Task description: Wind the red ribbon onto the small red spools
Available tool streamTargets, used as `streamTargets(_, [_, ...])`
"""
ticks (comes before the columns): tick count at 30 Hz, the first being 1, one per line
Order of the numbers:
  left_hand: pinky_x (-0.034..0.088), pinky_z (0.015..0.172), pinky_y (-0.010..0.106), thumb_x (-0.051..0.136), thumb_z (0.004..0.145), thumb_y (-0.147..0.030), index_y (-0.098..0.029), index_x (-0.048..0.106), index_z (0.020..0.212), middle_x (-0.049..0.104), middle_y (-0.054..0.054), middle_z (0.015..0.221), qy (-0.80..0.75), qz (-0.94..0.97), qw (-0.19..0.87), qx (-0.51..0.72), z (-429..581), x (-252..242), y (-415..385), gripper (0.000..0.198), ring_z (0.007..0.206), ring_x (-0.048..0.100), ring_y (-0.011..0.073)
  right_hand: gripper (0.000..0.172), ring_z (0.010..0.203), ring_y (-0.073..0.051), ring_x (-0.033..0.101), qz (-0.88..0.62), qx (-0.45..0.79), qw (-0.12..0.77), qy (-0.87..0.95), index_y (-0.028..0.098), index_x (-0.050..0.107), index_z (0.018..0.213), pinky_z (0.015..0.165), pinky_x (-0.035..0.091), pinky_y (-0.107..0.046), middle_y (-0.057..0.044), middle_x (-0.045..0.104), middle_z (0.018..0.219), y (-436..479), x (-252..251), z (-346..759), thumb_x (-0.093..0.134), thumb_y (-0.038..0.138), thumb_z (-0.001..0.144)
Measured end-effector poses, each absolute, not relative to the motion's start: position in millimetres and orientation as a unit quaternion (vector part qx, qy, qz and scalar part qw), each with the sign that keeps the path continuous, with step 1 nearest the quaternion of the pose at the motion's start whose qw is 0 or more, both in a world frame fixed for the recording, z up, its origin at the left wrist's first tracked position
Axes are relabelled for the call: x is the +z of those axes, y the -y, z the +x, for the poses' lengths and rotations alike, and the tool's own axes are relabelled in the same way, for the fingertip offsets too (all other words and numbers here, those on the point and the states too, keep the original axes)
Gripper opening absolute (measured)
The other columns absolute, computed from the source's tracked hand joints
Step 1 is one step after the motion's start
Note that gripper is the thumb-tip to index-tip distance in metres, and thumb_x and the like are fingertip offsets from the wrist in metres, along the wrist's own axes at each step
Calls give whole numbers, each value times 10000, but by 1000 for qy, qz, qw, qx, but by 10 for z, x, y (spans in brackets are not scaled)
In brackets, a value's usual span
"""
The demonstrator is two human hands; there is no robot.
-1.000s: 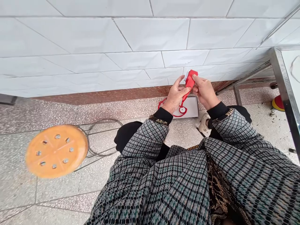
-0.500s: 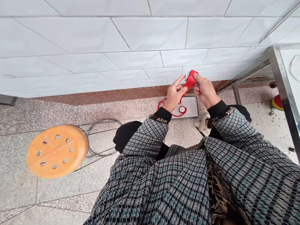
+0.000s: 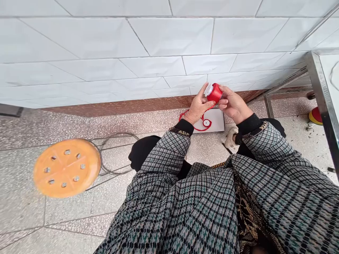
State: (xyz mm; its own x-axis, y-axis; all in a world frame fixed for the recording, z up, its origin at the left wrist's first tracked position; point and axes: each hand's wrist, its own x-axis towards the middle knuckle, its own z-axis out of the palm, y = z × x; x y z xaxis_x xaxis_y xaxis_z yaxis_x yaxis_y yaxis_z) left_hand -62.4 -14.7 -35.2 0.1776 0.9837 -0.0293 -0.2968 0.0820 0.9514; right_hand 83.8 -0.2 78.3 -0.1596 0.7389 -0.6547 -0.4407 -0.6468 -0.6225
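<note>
A spool of red ribbon point(image 3: 215, 93) with a white end is held between my hands, in front of the tiled wall. My left hand point(image 3: 196, 108) grips it from the left, thumb on the ribbon and index finger against the white flange. From the right, my right hand point(image 3: 234, 103) has its fingers closed on the other end of the spool. Below them on the floor lies a shallow white tray with a dark rim point(image 3: 217, 120). A small white reel wound with red point(image 3: 206, 123) sits in it, and loose red ribbon trails beside my left wrist.
An orange round stool seat point(image 3: 67, 167) with metal legs lies on its side at left. A metal-framed table point(image 3: 321, 91) stands at right, with a red and yellow object point(image 3: 315, 115) beneath. The white tiled wall point(image 3: 169, 37) rises close ahead.
The spool has turned in my hands, so its wound red side and white end show more. My right thumb has shifted down off its top. The view has moved slightly.
</note>
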Motion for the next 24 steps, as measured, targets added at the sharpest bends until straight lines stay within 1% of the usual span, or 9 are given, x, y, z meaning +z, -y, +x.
streamTargets(5, [543,676,280,940,781,-275,-233,557,1589,714,-5,816,-381,444,639,499,-673,-281,115,895,770,682,173,156,386,5,247,-504,761,380,151,185,630,935,349,208,-119,93,530,607,-1,758,882,689,251,1064])
streamTargets(9, [555,725,277,1013,697,-372,-250,609,1495,759,7,915,-362,431,653,507,-676,-273,89,903,794,707,169,210,415,-19,374,-517,745,366,206,184,654,918,364,265,-135,59,580,621,26,781,908,754,328,1033])
streamTargets(11, [548,715,270,1020,681,-469,-247,617,1453,761,3,904,-347,411,668,514,-653,-287,94,899,743,692,145,300,454,-37,460,-514,736,352,266,182,664,899,382,300,-148,30,631,655,60,793,911,813,427,988])
streamTargets(13, [526,676,263,1002,693,-558,-243,636,1384,731,-19,836,-331,388,681,526,-616,-293,116,843,667,653,120,391,490,-51,511,-497,718,343,347,180,677,876,403,329,-161,11,668,684,98,777,905,855,525,931])
streamTargets(15, [504,641,261,967,727,-616,-238,660,1278,684,-40,772,-320,369,688,536,-567,-277,150,735,619,618,106,439,504,-60,521,-485,678,345,431,181,691,846,429,352,-173,19,657,649,126,725,890,874,577,888])
streamTargets(18, [492,633,258,937,769,-635,-218,669,1139,658,-42,753,-322,352,686,549,-491,-213,206,618,626,614,98,444,515,-78,524,-503,600,363,506,185,689,777,484,404,-196,39,602,576,127,631,867,871,579,869])
streamTargets(20, [509,660,262,934,794,-601,-216,668,1163,671,-42,776,-338,346,678,554,-457,-160,234,596,630,608,88,427,544,-90,538,-528,555,386,514,188,680,736,507,421,-209,35,598,587,101,598,863,851,551,881])
streamTargets(22, [542,713,279,923,835,-542,-233,648,1282,690,-45,798,-365,345,669,547,-446,-116,249,609,620,601,80,372,591,-95,549,-547,520,415,509,195,686,731,513,411,-205,30,614,638,61,599,868,849,493,882])
streamTargets(24, [560,756,299,891,885,-487,-248,607,1378,702,-40,807,-396,349,659,535,-453,-94,259,616,618,604,84,329,594,-86,525,-559,498,440,496,202,683,729,500,374,-194,35,596,647,20,619,877,860,437,874])
